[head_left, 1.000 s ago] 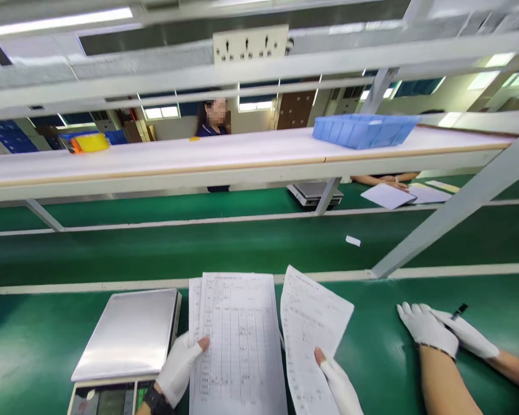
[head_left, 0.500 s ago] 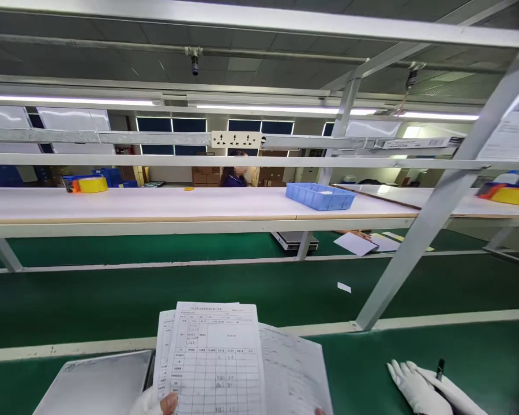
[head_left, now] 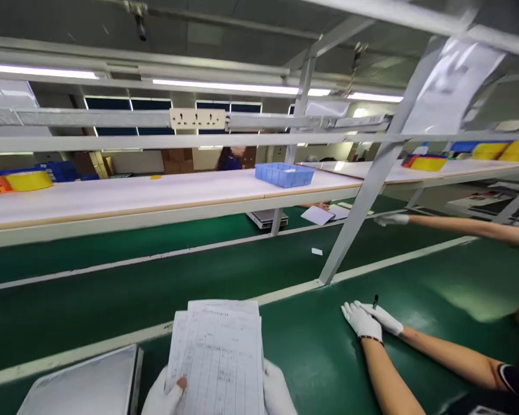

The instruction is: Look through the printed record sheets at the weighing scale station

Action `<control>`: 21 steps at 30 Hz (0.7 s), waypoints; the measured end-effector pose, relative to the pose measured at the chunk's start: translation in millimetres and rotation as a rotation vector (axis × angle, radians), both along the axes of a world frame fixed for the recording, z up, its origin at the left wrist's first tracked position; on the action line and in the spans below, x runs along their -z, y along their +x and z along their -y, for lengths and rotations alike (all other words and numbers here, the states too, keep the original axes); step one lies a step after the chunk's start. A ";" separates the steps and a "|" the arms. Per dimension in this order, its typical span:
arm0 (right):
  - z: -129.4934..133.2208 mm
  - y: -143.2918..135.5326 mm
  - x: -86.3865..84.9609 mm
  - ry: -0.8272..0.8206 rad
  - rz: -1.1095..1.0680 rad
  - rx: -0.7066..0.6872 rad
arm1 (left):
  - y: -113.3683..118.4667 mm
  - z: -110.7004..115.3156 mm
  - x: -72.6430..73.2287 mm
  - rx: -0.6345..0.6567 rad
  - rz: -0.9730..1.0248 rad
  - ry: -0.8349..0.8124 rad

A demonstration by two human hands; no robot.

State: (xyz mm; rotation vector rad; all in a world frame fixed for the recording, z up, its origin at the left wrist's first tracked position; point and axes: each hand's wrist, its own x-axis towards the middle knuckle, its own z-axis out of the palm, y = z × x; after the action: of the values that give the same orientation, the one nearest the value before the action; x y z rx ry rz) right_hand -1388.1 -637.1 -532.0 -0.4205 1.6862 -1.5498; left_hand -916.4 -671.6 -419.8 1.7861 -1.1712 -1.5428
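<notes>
Over the green bench, left hand (head_left: 162,397) and right hand (head_left: 277,393) clasp thin paper forms (head_left: 218,357) by the lower edges; light, floppy, easily creased.

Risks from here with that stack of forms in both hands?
1. The sheets are fanned, not squared: a lower page juts out on the left, pinched only at the bottom by the left hand and right hand. One could slip onto the green mat.
2. A co-worker's gloved hands with a pen rest close on the right; a swung page might knock them.
3. The scale platform sits right beside the left hand; papers may snag its edge.
</notes>
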 end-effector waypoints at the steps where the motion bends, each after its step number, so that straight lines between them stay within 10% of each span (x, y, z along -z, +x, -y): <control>1: -4.1 33.1 0.1 0.012 0.044 -0.052 | -3.9 -3.1 -5.6 0.019 -0.017 0.011; 8: -33.3 223.9 -16.7 0.081 0.289 -0.368 | -27.3 -14.7 -23.4 -0.087 -0.262 0.073; 14: -34.8 221.6 -39.3 -0.112 0.721 -0.394 | -18.2 -12.2 -21.1 -0.196 -0.257 0.021; 21: -38.2 218.5 -37.6 -0.044 0.332 -0.502 | -17.6 -17.3 -31.1 -0.202 -0.314 0.037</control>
State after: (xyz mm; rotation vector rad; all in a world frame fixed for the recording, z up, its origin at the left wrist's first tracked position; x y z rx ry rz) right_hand -1169.6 -598.8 -494.4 -0.5293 1.1804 -1.2064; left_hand -934.0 -654.3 -388.7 1.5582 -0.7931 -1.6567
